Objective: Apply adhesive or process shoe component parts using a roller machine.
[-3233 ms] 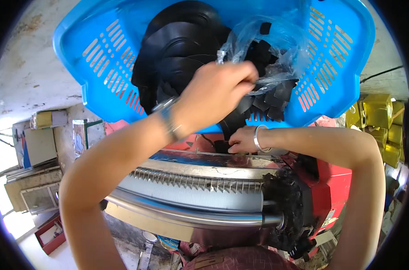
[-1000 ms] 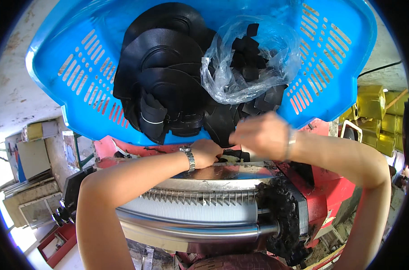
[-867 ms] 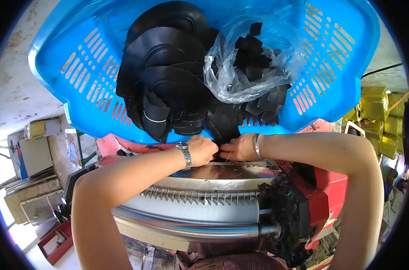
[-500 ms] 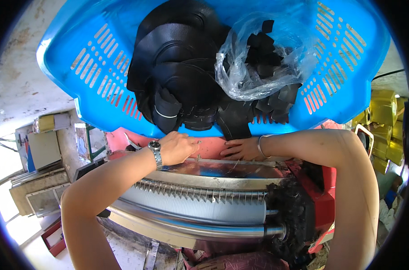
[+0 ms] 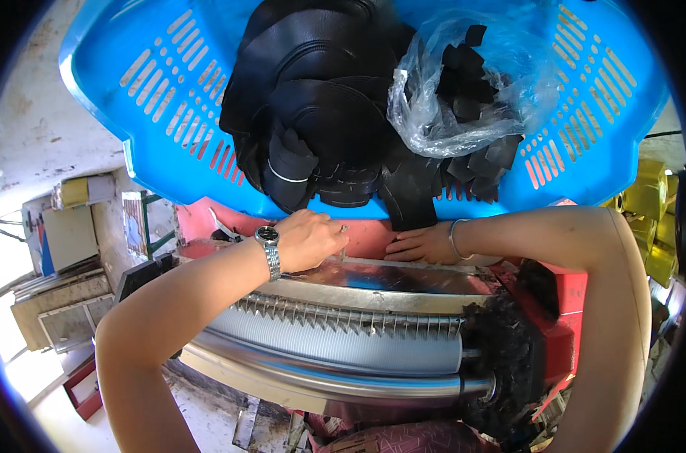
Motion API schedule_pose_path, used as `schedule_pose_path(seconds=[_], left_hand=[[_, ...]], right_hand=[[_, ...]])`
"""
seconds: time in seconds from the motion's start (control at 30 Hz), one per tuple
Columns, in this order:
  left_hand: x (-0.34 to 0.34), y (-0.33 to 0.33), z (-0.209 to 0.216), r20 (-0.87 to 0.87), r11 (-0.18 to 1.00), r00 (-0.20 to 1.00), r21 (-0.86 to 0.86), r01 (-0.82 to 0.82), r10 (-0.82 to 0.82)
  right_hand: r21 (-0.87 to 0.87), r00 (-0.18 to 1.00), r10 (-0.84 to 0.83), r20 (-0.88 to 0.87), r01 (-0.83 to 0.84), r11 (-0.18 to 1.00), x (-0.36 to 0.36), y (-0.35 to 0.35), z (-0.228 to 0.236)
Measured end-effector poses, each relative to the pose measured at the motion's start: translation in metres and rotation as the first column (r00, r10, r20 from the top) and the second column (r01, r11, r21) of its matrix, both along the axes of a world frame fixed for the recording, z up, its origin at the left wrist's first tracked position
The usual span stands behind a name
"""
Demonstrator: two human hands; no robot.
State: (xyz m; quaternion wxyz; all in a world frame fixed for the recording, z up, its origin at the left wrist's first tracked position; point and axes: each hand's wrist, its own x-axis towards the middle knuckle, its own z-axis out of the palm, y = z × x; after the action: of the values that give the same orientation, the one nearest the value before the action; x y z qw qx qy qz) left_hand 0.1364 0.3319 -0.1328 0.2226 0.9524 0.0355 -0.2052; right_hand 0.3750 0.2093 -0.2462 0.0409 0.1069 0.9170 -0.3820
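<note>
Head view: left hand (image 5: 309,240) was curled, fingertips pinched on something unseen; right hand (image 5: 422,244) was laid flat on polished metal plate (image 5: 388,275), below slotted blue basket (image 5: 131,136) of black leather pieces (image 5: 320,113).

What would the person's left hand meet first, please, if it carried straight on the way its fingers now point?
Probably the right hand: the left hand points rightward along the red machine's back edge, with only a short gap between them, though depth is unclear.

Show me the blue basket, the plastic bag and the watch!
blue basket (image 5: 154,98), head view, slotted left wall.
plastic bag (image 5: 434,113), head view, crinkled clear side.
watch (image 5: 267,235), head view, round face on left wrist.
</note>
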Motion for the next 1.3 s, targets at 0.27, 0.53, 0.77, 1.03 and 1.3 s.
schedule_pose_path(seconds=[0.27,0.53,0.77,1.03,1.3], left_hand=[[0.006,-0.001,0.003,0.121,1.000,0.993,-0.017,0.004,-0.002],[0.023,-0.010,0.014,0.108,0.984,0.979,-0.045,-0.170,0.174],[0.066,-0.019,0.031,0.355,0.929,0.868,-0.009,-0.369,0.348],[0.080,-0.019,0.045,0.632,0.980,0.762,0.199,0.018,-0.142],[0.018,0.000,0.030,0.286,0.991,0.952,0.104,0.085,-0.112]], right_hand=[[0.127,0.972,-0.075,-0.222,0.105,0.986,0.044,-0.002,0.008],[0.303,0.761,-0.503,-0.409,0.633,0.712,0.066,0.009,0.112],[0.578,0.539,-0.603,-0.588,0.802,0.152,0.085,0.097,0.200],[0.190,0.876,-0.483,-0.015,0.476,0.859,0.060,0.023,0.125],[0.166,0.979,-0.037,0.201,0.003,0.986,0.035,0.004,0.053]])
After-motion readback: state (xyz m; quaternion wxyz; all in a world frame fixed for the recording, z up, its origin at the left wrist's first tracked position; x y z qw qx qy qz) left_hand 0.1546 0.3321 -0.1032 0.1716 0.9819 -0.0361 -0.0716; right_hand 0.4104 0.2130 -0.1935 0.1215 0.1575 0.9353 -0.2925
